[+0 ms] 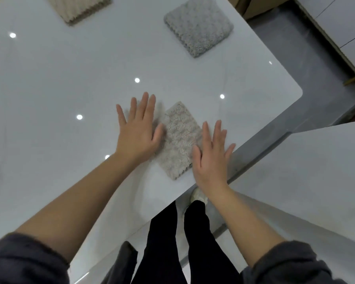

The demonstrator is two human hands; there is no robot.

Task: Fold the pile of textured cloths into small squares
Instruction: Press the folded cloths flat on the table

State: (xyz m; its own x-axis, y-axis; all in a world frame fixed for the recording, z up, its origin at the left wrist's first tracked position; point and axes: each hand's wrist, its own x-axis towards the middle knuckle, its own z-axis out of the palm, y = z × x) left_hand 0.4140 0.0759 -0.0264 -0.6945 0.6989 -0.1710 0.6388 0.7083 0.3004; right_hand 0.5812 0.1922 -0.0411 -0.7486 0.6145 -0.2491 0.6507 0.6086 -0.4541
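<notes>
Beige shaggy cloth (179,140), folded square, at table (70,89) edge. I see left hand (137,130) and right hand (210,156) flat on it, fingers spread, holding nothing. I judge: flattening; next, grip and stack.

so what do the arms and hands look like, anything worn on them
The left hand and right hand are bare: no gloves, rings or watch show. The forearms are bare too. The left sleeve and right sleeve are dark grey, of soft-looking fabric, pushed up towards the elbows.
</notes>
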